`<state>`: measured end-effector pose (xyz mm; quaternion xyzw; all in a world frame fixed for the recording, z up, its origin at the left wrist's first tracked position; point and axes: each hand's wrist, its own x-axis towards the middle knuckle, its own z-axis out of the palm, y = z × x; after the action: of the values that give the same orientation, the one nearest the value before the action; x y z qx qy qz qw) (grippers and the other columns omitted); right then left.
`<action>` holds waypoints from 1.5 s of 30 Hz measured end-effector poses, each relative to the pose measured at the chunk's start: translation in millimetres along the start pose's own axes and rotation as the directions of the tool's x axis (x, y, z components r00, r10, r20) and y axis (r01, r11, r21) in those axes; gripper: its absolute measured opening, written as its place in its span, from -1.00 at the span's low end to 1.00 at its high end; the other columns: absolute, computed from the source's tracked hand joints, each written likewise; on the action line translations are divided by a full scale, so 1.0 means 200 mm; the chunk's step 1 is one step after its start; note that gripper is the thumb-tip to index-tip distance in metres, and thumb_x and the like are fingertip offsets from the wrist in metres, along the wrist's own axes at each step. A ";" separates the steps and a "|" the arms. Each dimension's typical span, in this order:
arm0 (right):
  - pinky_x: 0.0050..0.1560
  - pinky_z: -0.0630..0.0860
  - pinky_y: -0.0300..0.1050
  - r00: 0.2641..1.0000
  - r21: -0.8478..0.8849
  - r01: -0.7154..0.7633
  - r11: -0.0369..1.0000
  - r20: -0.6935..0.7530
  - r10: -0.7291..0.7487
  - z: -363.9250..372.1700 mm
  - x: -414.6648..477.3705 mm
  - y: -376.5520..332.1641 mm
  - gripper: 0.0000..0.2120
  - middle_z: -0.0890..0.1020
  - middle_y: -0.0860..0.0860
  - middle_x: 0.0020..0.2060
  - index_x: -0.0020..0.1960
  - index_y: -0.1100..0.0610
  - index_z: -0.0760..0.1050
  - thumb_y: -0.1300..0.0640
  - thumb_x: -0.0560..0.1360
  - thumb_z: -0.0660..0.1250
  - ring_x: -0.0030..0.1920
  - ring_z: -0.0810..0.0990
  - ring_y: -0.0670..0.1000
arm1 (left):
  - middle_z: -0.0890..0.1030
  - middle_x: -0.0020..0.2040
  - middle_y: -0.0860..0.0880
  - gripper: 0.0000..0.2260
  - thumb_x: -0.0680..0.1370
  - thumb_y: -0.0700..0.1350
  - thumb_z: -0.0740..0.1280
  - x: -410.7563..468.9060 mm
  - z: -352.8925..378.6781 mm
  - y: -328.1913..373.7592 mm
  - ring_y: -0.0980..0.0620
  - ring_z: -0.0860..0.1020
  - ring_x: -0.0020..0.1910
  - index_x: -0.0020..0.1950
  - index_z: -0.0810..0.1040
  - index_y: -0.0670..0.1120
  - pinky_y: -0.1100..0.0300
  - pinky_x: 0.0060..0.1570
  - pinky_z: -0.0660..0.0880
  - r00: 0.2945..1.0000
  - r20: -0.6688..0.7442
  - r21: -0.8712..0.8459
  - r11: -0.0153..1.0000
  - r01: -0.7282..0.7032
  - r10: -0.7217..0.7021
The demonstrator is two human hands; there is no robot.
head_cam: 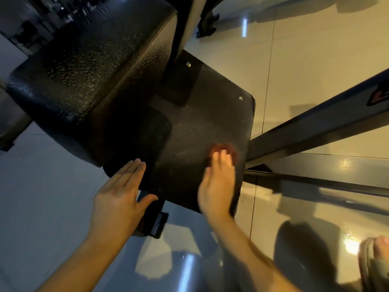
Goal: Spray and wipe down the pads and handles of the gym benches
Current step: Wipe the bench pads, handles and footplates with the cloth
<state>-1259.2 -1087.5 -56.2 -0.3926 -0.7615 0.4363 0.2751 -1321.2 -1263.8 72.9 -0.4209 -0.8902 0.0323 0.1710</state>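
A black textured bench pad [88, 66] fills the upper left. Below it lies a flat black plate [202, 123] with two bolts. My right hand [216, 184] is stretched over the plate's lower right part, blurred, with straight fingers pressing a reddish-brown cloth [223, 150] onto the surface. My left hand [120, 197] is flat and spread at the plate's lower left edge, fingers straight, holding nothing. No spray bottle is in view.
A dark metal frame bar [315, 123] runs diagonally on the right, with another rail [315, 182] below it. Glossy pale floor tiles [305, 49] surround the machine. A sandalled foot [376, 262] shows at the lower right; a person's legs [207, 20] stand at the top.
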 end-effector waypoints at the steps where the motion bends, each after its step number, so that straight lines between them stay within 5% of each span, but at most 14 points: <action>1: 0.60 0.12 0.18 0.991 0.028 0.125 0.992 0.052 -0.126 0.02 -0.10 -0.08 -0.54 0.28 0.05 0.59 0.56 0.08 0.28 0.11 0.66 0.11 0.61 0.15 0.06 | 0.58 0.36 -0.20 -0.24 0.29 0.00 0.66 0.00 0.00 0.00 -0.14 0.57 0.33 0.40 0.54 -0.25 0.03 0.27 0.46 1.000 0.015 0.004 1.000 0.007 -0.007; 5: 0.62 0.03 0.10 0.803 0.049 0.552 0.833 0.240 -0.546 0.01 -0.21 -0.07 -0.48 0.20 0.02 0.62 0.61 0.04 0.16 0.08 0.66 0.09 0.65 0.02 0.01 | 0.57 0.37 -0.20 -0.25 0.30 0.02 0.65 0.00 0.00 0.00 -0.13 0.57 0.34 0.42 0.53 -0.24 0.06 0.29 0.42 0.999 0.047 0.023 1.000 0.019 -0.020; 7: 0.61 0.12 0.15 0.884 -0.002 0.442 0.897 0.170 -0.436 -0.02 -0.11 0.08 -0.50 0.25 0.02 0.60 0.59 0.05 0.24 0.10 0.65 0.16 0.63 0.12 0.02 | 0.57 0.37 -0.20 -0.25 0.32 0.03 0.64 0.00 -0.01 -0.01 -0.13 0.57 0.34 0.42 0.53 -0.25 0.05 0.28 0.46 1.000 0.028 0.004 1.000 0.011 -0.011; 10: 0.55 0.26 0.19 0.999 0.012 -0.014 1.000 0.036 0.014 -0.06 -0.07 0.17 -0.55 0.32 0.00 0.56 0.54 0.09 0.35 0.09 0.65 0.17 0.59 0.23 0.02 | 0.57 0.36 -0.20 -0.25 0.30 0.01 0.65 0.00 0.00 -0.01 -0.15 0.57 0.33 0.41 0.54 -0.26 0.02 0.27 0.49 1.000 0.005 -0.018 1.000 0.003 -0.003; 16: 0.59 0.12 0.11 0.837 0.052 0.511 0.858 0.197 -0.510 -0.02 -0.20 0.01 -0.53 0.31 -0.01 0.57 0.55 0.02 0.29 0.06 0.65 0.13 0.62 0.15 0.00 | 0.59 0.35 -0.20 -0.24 0.27 0.01 0.67 0.01 -0.01 0.00 -0.15 0.58 0.32 0.39 0.55 -0.25 0.05 0.27 0.45 1.000 0.012 0.005 1.000 0.008 -0.009; 20: 0.55 0.26 0.19 0.996 0.048 0.020 0.999 0.084 -0.024 -0.07 -0.06 0.13 -0.56 0.34 -0.01 0.55 0.52 0.07 0.38 0.09 0.65 0.20 0.59 0.22 0.01 | 0.59 0.34 -0.21 -0.25 0.28 0.01 0.66 0.00 -0.01 0.01 -0.15 0.58 0.31 0.38 0.55 -0.26 0.04 0.27 0.45 1.000 -0.002 0.012 1.000 -0.001 0.001; 22: 0.57 0.21 0.21 0.982 0.053 0.135 0.989 0.128 -0.141 -0.05 -0.14 0.03 -0.55 0.33 0.00 0.56 0.53 0.06 0.35 0.08 0.65 0.17 0.60 0.18 0.01 | 0.59 0.34 -0.21 -0.25 0.28 0.01 0.67 0.01 -0.01 0.01 -0.15 0.58 0.32 0.38 0.55 -0.25 0.05 0.26 0.45 1.000 -0.004 0.017 1.000 -0.001 0.001; 24: 0.59 0.14 0.16 0.860 0.109 0.452 0.885 0.212 -0.465 -0.02 -0.24 -0.04 -0.55 0.33 0.00 0.56 0.53 0.05 0.33 0.06 0.65 0.15 0.62 0.15 0.02 | 0.60 0.34 -0.21 -0.24 0.27 0.01 0.68 0.01 -0.01 0.01 -0.16 0.59 0.31 0.38 0.55 -0.25 0.05 0.25 0.46 1.000 0.001 0.027 1.000 0.002 -0.002; 26: 0.59 0.17 0.14 0.778 0.119 0.578 0.807 0.219 -0.589 -0.01 -0.19 0.00 -0.56 0.34 0.00 0.56 0.52 0.05 0.36 0.04 0.65 0.18 0.61 0.17 0.01 | 0.60 0.33 -0.22 -0.25 0.27 0.01 0.67 0.02 -0.02 0.01 -0.16 0.60 0.30 0.38 0.56 -0.25 0.05 0.25 0.46 1.000 0.001 0.025 1.000 0.005 -0.005; 30: 0.54 0.29 0.20 0.970 0.105 0.193 0.976 0.130 -0.206 -0.07 -0.17 0.05 -0.59 0.34 -0.11 0.52 0.48 0.04 0.43 0.07 0.64 0.24 0.59 0.20 -0.04 | 0.59 0.35 -0.21 -0.25 0.28 0.02 0.67 0.00 -0.01 0.01 -0.16 0.58 0.32 0.38 0.56 -0.25 0.04 0.28 0.45 1.000 -0.003 0.005 1.000 0.002 -0.002; 35: 0.58 0.19 0.04 0.815 0.125 0.522 0.843 0.215 -0.537 -0.06 -0.22 -0.02 -0.58 0.39 -0.02 0.53 0.47 0.05 0.46 0.09 0.61 0.29 0.60 0.22 -0.01 | 0.60 0.33 -0.23 -0.23 0.25 -0.02 0.70 0.02 0.00 0.01 -0.18 0.59 0.31 0.38 0.56 -0.27 0.01 0.28 0.47 1.000 -0.015 -0.008 1.000 0.007 -0.007; 38: 0.57 0.25 0.05 0.972 0.088 0.208 0.974 0.097 -0.216 -0.10 -0.11 0.06 -0.61 0.45 -0.05 0.48 0.43 0.06 0.51 0.12 0.61 0.35 0.55 0.31 0.00 | 0.60 0.34 -0.23 -0.24 0.27 -0.02 0.69 0.01 0.01 0.01 -0.19 0.59 0.31 0.39 0.55 -0.26 0.00 0.28 0.47 1.000 -0.015 -0.018 1.000 0.020 -0.021; 40: 0.58 0.24 0.03 0.992 0.093 0.072 0.993 0.097 -0.081 -0.12 -0.10 0.01 -0.62 0.46 -0.09 0.46 0.43 0.05 0.51 0.16 0.62 0.36 0.54 0.32 -0.01 | 0.59 0.34 -0.23 -0.24 0.28 -0.03 0.69 0.00 0.02 0.00 -0.20 0.59 0.32 0.40 0.54 -0.26 -0.02 0.27 0.49 1.000 -0.020 -0.032 0.999 0.017 -0.018; 45: 0.56 0.26 0.01 0.894 0.143 0.418 0.897 0.110 -0.434 -0.05 0.09 -0.24 -0.67 0.52 -0.01 0.43 0.37 0.10 0.57 0.17 0.61 0.35 0.52 0.37 0.02 | 0.60 0.34 -0.20 -0.22 0.25 -0.02 0.71 0.02 0.02 0.02 -0.17 0.59 0.31 0.39 0.56 -0.23 -0.05 0.26 0.53 0.999 -0.028 -0.023 0.999 0.042 -0.042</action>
<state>-1278.6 -1083.2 -8.8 -0.1682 -0.8199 0.4349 0.3323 -1321.6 -1258.9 69.7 -0.4044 -0.8967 0.0129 0.1798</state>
